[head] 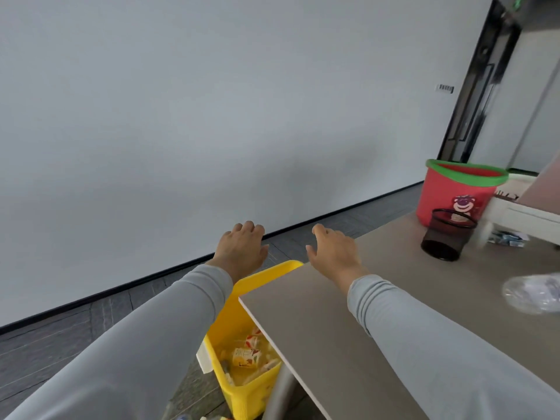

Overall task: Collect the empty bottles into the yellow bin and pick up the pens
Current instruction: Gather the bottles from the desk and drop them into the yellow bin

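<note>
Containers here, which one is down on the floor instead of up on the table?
The yellow bin, beside the table corner; the red bucket and black mesh cup stand on the tabletop.

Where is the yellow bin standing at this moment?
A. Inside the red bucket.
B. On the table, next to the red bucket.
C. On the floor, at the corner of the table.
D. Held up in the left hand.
C: the yellow bin stands on the dark floor at the corner of the table, whose edge hides part of it.
</note>
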Demonstrator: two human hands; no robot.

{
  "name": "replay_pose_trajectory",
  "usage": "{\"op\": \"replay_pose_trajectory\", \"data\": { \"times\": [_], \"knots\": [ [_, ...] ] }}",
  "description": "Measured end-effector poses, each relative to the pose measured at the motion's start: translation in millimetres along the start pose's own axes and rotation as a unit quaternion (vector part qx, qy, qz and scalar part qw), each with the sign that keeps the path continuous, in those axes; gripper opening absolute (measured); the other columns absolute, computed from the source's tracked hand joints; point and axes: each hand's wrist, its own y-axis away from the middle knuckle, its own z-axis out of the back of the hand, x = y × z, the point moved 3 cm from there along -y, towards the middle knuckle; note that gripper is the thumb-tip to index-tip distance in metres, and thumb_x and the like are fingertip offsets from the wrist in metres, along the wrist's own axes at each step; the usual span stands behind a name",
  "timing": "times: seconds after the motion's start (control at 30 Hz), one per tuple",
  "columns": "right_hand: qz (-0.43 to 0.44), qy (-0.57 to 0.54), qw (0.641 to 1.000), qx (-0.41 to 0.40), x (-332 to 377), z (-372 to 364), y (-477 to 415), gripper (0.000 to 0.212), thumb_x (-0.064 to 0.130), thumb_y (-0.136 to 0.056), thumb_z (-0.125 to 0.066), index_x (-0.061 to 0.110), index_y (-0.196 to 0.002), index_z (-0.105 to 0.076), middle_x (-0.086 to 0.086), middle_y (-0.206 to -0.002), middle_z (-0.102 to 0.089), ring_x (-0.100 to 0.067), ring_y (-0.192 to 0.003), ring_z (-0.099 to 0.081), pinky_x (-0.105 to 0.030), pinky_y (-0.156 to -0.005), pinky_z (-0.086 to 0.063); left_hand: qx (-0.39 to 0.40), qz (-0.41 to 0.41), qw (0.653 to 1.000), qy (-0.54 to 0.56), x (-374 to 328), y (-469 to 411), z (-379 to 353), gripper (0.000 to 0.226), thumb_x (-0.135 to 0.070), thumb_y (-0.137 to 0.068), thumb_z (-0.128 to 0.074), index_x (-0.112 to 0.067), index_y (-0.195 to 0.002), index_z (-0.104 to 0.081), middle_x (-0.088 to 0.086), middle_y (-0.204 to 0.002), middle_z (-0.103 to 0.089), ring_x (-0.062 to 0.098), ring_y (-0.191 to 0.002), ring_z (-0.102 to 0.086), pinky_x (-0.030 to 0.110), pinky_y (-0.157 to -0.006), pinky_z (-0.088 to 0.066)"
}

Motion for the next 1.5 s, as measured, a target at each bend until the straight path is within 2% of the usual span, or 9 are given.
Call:
{"op": "replay_pose_trajectory", "data": {
  "times": [0.13,0.3,0.43,0.6,0.77,1.0,1.13,1.33,1.5],
  "knots": [
    [-0.037,0.027,0.998,0.035,-45,27,39,0.03,0.031,-0.095,-0.041,0.01,-0.116,-0.046,-0.01,-0.107,-0.063,-0.031,-0.096,-0.06,-0.034,-0.073,-0.043,0.005,-0.043,0.999,0.017,-48,4,6,0.039,-0.036,-0.097,-0.037,-0.012,-0.128,-0.045,0.007,-0.126,-0.05,0.026,-0.116,-0.047,0.037,-0.094,-0.041],
    [-0.114,0.056,0.989,0.079,-110,69,97,0.037,0.036,-0.095,-0.042,0.012,-0.123,-0.047,-0.009,-0.113,-0.061,-0.029,-0.101,-0.059,-0.036,-0.076,-0.048,0.008,-0.118,0.992,0.044,-127,8,12,0.036,-0.036,-0.097,-0.038,-0.012,-0.122,-0.047,0.006,-0.12,-0.052,0.025,-0.111,-0.049,0.035,-0.09,-0.041],
    [-0.167,0.082,0.978,0.091,-162,108,152,0.036,0.039,-0.095,-0.045,0.011,-0.118,-0.048,-0.011,-0.114,-0.059,-0.029,-0.101,-0.057,-0.036,-0.078,-0.046,0.014,-0.184,0.981,0.056,-202,16,17,0.039,-0.037,-0.096,-0.04,-0.013,-0.126,-0.045,0.006,-0.127,-0.05,0.025,-0.117,-0.048,0.038,-0.094,-0.041],
    [-0.254,0.089,0.961,0.062,-216,162,236,0.036,0.034,-0.094,-0.046,0.016,-0.125,-0.049,-0.012,-0.124,-0.056,-0.029,-0.105,-0.058,-0.038,-0.087,-0.049,0.007,-0.272,0.959,0.077,-300,40,29,0.036,-0.034,-0.094,-0.041,-0.012,-0.121,-0.048,0.008,-0.123,-0.052,0.027,-0.114,-0.049,0.04,-0.092,-0.044],
    [-0.324,0.111,0.938,0.046,-257,209,327,0.033,0.037,-0.094,-0.05,0.021,-0.122,-0.049,-0.002,-0.117,-0.06,-0.022,-0.096,-0.062,-0.034,-0.087,-0.053,0.0,-0.35,0.932,0.093,-393,81,39,0.039,-0.034,-0.093,-0.042,-0.013,-0.125,-0.046,0.01,-0.126,-0.051,0.029,-0.116,-0.048,0.04,-0.087,-0.043],
    [-0.424,0.13,0.896,0.034,-283,258,444,0.032,0.037,-0.091,-0.05,0.02,-0.117,-0.054,-0.006,-0.11,-0.063,-0.027,-0.099,-0.06,-0.033,-0.077,-0.044,0.007,-0.461,0.878,0.125,-488,149,51,0.036,-0.035,-0.095,-0.042,-0.012,-0.123,-0.045,0.008,-0.131,-0.048,0.027,-0.117,-0.048,0.04,-0.089,-0.043],
    [-0.473,0.137,0.87,0.038,-288,276,509,0.036,0.036,-0.091,-0.049,0.021,-0.123,-0.051,-0.007,-0.116,-0.062,-0.029,-0.103,-0.059,-0.031,-0.075,-0.044,0.009,-0.507,0.853,0.125,-526,185,57,0.044,-0.038,-0.095,-0.042,-0.013,-0.132,-0.04,0.008,-0.138,-0.043,0.027,-0.122,-0.044,0.041,-0.095,-0.041],
    [-0.522,0.142,0.841,0.022,-277,294,584,0.037,0.036,-0.092,-0.05,0.019,-0.125,-0.048,-0.008,-0.115,-0.062,-0.029,-0.102,-0.059,-0.033,-0.081,-0.045,0.006,-0.578,0.801,0.159,-571,241,65,0.041,-0.038,-0.094,-0.043,-0.015,-0.128,-0.042,0.006,-0.138,-0.042,0.026,-0.122,-0.044,0.04,-0.093,-0.045],
    [-0.542,0.097,0.834,0.018,-260,300,640,0.049,0.038,-0.089,-0.057,0.021,-0.133,-0.045,-0.001,-0.13,-0.055,-0.023,-0.114,-0.055,-0.036,-0.096,-0.045,0.026,-0.61,0.777,0.153,-598,275,67,0.038,-0.038,-0.093,-0.042,-0.014,-0.122,-0.043,0.007,-0.129,-0.046,0.027,-0.112,-0.048,0.039,-0.087,-0.045]
  ]
}}
